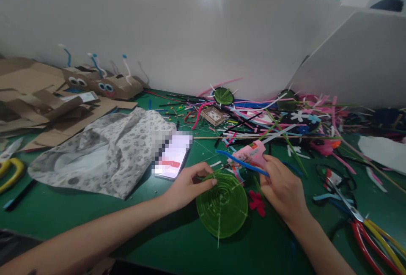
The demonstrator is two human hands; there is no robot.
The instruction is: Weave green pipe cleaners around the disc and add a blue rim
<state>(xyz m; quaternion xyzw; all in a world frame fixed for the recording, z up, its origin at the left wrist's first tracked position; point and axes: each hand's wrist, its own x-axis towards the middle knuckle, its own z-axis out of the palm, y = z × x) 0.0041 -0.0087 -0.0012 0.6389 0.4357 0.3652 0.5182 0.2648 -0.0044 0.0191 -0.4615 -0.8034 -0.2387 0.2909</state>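
**Two hands at a green disc on the worktop**

Toward the left edge lie cardboard pieces (pixel 47 97) and a patterned cloth (pixel 104 152), with a phone (pixel 173 158) just beside the cloth. The left hand (pixel 190 184) has its fingers curled and pinched on the far rim of the green disc (pixel 222 207). The disc lies flat near the front edge, about mid-worktop. The right hand (pixel 282 188) has its fingers closed on a pink glue gun (pixel 252 154), held just behind the disc. Pipe cleaners (pixel 269 114) litter the back right.
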